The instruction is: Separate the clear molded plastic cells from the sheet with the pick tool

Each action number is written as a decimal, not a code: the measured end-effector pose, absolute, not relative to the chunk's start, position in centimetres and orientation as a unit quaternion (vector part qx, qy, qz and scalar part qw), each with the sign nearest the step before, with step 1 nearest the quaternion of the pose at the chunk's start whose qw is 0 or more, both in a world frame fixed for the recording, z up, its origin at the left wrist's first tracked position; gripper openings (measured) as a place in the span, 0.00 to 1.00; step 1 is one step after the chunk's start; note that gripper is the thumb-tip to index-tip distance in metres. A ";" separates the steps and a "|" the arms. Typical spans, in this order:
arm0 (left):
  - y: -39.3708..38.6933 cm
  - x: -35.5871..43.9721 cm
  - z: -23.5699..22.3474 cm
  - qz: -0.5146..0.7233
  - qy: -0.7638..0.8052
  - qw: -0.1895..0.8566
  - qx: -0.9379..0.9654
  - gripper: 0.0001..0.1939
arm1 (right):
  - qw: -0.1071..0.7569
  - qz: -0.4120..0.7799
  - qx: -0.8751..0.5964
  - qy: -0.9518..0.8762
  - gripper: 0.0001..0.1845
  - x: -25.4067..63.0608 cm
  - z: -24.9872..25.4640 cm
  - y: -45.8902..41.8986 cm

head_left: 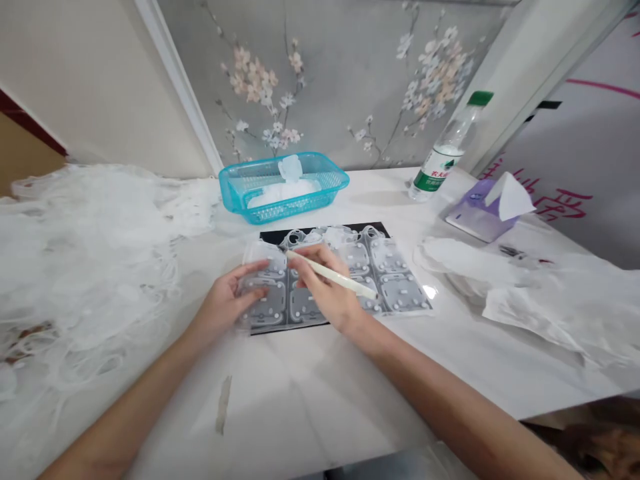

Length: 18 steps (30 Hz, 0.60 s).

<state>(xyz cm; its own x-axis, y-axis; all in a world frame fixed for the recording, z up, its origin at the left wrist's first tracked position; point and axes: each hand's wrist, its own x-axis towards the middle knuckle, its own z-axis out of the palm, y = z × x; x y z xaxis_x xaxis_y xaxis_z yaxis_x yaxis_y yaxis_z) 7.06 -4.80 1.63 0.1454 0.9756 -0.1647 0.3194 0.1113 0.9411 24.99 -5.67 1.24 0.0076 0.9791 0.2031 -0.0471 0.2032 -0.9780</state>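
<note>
My right hand grips a slim off-white pen-shaped tool, whose dark tip meets the upper left part of a translucent plastic sheet. Rows of rounded square shapes with small white dots are moulded in that sheet. Beneath it lies a black board, showing along the back and front edges. My left hand rests on the sheet's left side, thumb and fingers apart, holding nothing. Loose clear strips curl along the sheet's far edge.
A blue plastic basket with whitish pieces stands behind the sheet. At left spreads a big heap of translucent plastic scraps. To the right are a water bottle, a purple tissue box and crumpled white sheets.
</note>
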 end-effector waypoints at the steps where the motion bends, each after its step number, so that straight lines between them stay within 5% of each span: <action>1: -4.8 7.1 1.6 0.342 0.557 0.487 0.579 0.30 | 0.554 0.450 -0.435 -0.549 0.12 24.9 1.0 -5.7; 18: -5.2 7.5 0.7 0.385 0.494 0.365 0.689 0.25 | 0.495 0.204 -0.330 -0.778 0.08 25.7 -0.5 -5.0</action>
<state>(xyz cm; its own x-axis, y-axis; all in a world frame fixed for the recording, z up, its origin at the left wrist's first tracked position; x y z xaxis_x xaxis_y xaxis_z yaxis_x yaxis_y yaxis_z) 7.51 -5.24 0.70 0.2159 0.9615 0.1699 0.4000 -0.2458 0.8829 25.72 -4.96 -0.48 -0.2928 0.7152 0.6347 0.3118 0.6989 -0.6437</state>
